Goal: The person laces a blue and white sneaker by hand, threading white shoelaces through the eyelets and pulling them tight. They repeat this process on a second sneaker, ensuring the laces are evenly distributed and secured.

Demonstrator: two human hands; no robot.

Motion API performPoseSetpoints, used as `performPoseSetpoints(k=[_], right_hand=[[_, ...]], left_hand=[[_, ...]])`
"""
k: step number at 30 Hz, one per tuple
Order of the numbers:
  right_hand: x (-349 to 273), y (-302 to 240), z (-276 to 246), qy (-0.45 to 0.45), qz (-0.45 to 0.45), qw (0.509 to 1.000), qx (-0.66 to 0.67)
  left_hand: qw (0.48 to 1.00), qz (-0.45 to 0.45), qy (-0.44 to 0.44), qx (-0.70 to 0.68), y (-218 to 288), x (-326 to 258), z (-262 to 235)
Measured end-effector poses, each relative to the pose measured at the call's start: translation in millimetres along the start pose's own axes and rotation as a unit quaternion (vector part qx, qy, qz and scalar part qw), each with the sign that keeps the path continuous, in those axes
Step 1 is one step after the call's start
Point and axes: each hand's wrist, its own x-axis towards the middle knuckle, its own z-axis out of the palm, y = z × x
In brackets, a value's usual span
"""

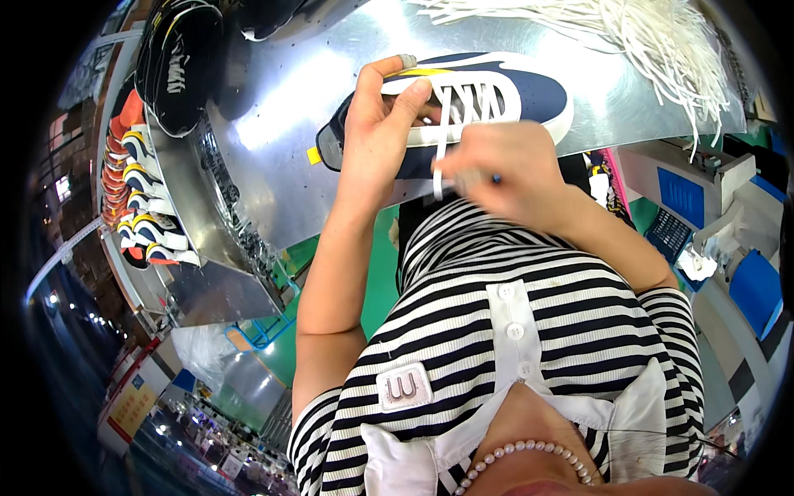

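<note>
On the shiny metal tabletop (281, 186), the navy shoe (504, 78) lies toward twelve o'clock, toe at three. Toward eleven, the left hand (380, 116) pinches its collar (423, 73), grip nearly closed, forearm angling from seven; the curled, blurred right hand (509, 174) pinches white lace (442, 149) at five.

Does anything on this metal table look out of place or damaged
A few of the white laces trail past the metal table edge, which looks untidy. The navy shoe shows no clear damage, though the blurred right hand hides part.
</note>
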Motion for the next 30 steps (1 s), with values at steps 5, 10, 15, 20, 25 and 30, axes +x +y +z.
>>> performPoseSetpoints(k=[5, 10, 15, 20, 25, 30], right_hand=[[-10, -7, -21, -0.054, 0.147, 0.986, 0.06], [-22, -5, -31, 0.011, 0.363, 0.925, 0.113], [-7, 0, -1, -0.037, 0.394, 0.916, 0.064], [2, 2, 4, 0.071, 0.382, 0.893, 0.227], [5, 9, 16, 0.063, 0.338, 0.919, 0.192], [2, 3, 14, 0.078, 0.301, 0.936, 0.166]], left_hand=[[0.982, 0.057, 0.024, 0.178, 13, -14, -2], [0.932, 0.174, 0.06, 0.312, -5, -56, -12], [0.896, 0.22, 0.063, 0.38, -8, -55, -2], [0.912, 0.18, 0.043, 0.366, -2, -51, -9], [0.912, 0.142, 0.008, 0.384, 3, -49, -8], [0.891, 0.187, 0.053, 0.41, -8, -44, -2]])
